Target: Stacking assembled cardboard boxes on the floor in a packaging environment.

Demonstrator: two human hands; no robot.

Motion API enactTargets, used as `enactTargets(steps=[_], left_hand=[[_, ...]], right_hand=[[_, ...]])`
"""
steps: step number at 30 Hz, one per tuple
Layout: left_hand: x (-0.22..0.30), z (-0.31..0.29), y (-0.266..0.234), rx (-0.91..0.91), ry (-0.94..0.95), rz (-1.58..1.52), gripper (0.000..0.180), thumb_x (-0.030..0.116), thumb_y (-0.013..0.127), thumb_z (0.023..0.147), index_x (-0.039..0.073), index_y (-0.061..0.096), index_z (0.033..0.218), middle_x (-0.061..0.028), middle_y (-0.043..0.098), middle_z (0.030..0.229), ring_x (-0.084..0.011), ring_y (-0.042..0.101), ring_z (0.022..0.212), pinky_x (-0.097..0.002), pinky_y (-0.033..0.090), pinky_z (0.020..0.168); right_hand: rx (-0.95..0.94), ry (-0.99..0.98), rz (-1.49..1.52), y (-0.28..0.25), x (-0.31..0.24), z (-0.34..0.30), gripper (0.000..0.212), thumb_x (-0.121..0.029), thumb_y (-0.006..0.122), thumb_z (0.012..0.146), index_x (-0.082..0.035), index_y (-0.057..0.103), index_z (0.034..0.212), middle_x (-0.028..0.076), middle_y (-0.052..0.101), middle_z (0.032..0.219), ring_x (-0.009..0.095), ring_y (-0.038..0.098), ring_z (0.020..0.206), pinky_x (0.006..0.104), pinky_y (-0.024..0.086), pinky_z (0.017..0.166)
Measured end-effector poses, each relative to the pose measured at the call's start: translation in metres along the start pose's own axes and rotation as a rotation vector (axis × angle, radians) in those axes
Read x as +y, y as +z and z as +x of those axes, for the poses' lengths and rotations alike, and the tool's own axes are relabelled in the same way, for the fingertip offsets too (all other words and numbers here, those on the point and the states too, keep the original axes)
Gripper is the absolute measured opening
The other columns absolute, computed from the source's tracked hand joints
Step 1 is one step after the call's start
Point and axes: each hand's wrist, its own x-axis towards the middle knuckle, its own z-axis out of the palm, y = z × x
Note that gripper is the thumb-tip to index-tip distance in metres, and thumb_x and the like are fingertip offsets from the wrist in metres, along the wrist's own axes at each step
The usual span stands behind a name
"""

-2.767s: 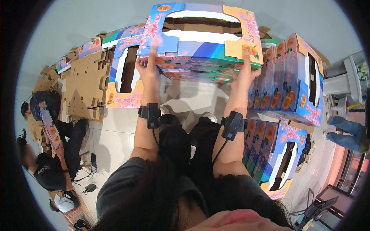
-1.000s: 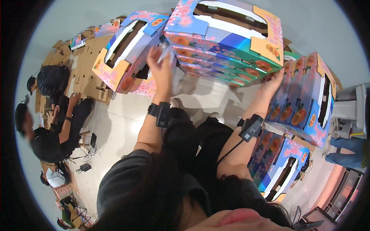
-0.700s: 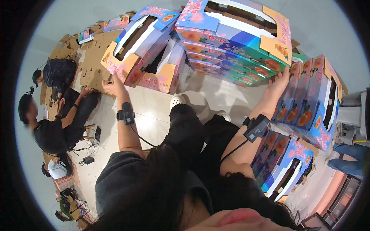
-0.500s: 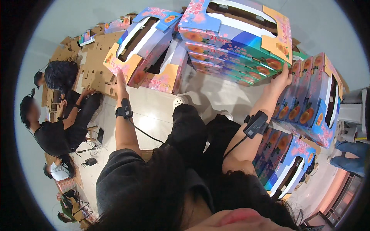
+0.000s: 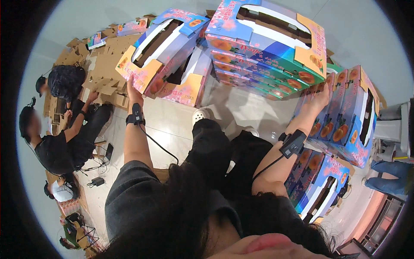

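Observation:
At the far left, my left hand (image 5: 135, 93) is closed against the near left corner of a blue and orange open-topped fruit carton (image 5: 148, 71), its fingers partly hidden. That carton sits on another similar carton (image 5: 192, 84). My right hand (image 5: 319, 97) is at the near right corner of the top carton (image 5: 267, 52) of a tall stack, fingers pointing up along its edge and partly hidden. Its other side lies close to upright cartons (image 5: 345, 103) on the right. Both wrists wear black strapped devices with cables.
More cartons (image 5: 317, 185) stand by my right elbow. Brown cardboard pieces (image 5: 105, 64) lie to the left, where a person in black (image 5: 64, 134) sits working on them. A person's jeans-clad legs (image 5: 390, 175) show at the right. A black adapter (image 5: 95, 182) lies on the floor.
My right hand has shifted slightly down and right along the stack's corner. My left hand stays at its carton's corner. The whole view has tilted slightly; the seated person's hand has moved a little.

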Motion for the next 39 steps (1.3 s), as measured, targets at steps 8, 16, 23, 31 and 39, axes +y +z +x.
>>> enactTargets(steps=[8,16,23,31,39], left_hand=[[0.053,-0.039,0.059,0.072,-0.105,-0.009,0.059,0.049,0.055,0.081,0.009,0.046,0.123,-0.0085,0.057,0.117,-0.0216,0.055,0.107,-0.0366,0.046,0.088],[0.06,-0.076,0.065,-0.055,-0.499,-0.308,0.079,0.044,0.072,0.068,0.003,0.037,0.125,-0.0119,0.048,0.109,-0.0258,0.051,0.099,-0.0427,0.043,0.09],[0.005,-0.1,0.055,0.199,-0.517,-0.633,0.074,0.05,0.073,0.064,0.005,0.038,0.111,-0.0124,0.048,0.103,-0.0227,0.051,0.074,-0.042,0.045,0.076],[-0.024,-0.126,0.055,0.023,-0.316,-0.34,0.053,0.048,0.067,0.071,0.014,0.047,0.106,-0.0062,0.05,0.081,-0.0207,0.051,0.076,-0.0375,0.044,0.072],[-0.019,-0.152,0.06,0.079,-0.222,-0.256,0.057,0.048,0.069,0.069,0.012,0.051,0.11,-0.0053,0.052,0.104,-0.0184,0.053,0.089,-0.0337,0.046,0.072]], right_hand=[[-0.06,-0.111,-0.046,0.012,0.001,-0.019,0.06,-0.016,0.061,0.082,0.0,0.027,0.129,0.012,0.046,0.117,0.021,0.051,0.1,0.0339,0.044,0.082],[-0.088,-0.133,-0.117,0.031,0.0,-0.059,0.063,-0.013,0.063,0.08,0.002,0.028,0.13,0.014,0.048,0.118,0.021,0.052,0.099,0.0343,0.045,0.08],[-0.245,0.003,-0.266,0.029,-0.02,-0.089,0.077,-0.019,0.066,0.078,-0.001,0.018,0.135,0.015,0.047,0.118,0.025,0.047,0.111,0.0433,0.038,0.09],[-0.28,-0.028,-0.287,0.027,-0.031,-0.09,0.077,-0.022,0.065,0.078,-0.001,0.019,0.136,0.017,0.046,0.121,0.028,0.044,0.116,0.0411,0.037,0.092],[-0.253,-0.082,-0.347,0.034,-0.025,-0.092,0.065,-0.019,0.066,0.078,0.003,0.033,0.129,0.016,0.054,0.111,0.02,0.053,0.097,0.0296,0.043,0.077]])
